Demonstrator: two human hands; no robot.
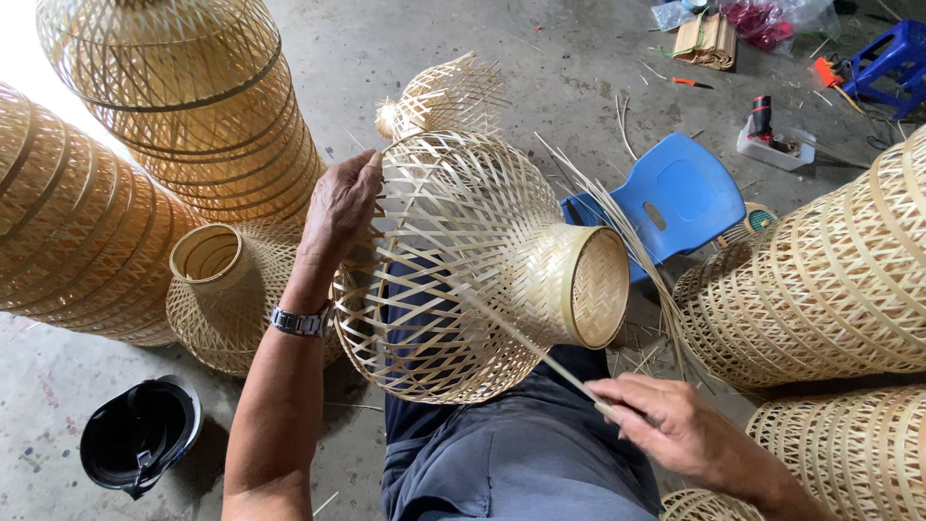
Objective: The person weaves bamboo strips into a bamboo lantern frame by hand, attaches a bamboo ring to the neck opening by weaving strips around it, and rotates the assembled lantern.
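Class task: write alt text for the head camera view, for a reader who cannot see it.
A person's left hand steadies an open-weave bamboo lampshade on their lap while the right hand pulls a thin bamboo strip from it. Stacks of finished shades, a blue plastic chair and a black helmet surround them on a concrete floor.

Left hand [340, 207] fingertips hiding behind woven basket [463, 260]; stacked baskets [68, 232] running off frame's left edge; bench clutter [714, 39] too small.
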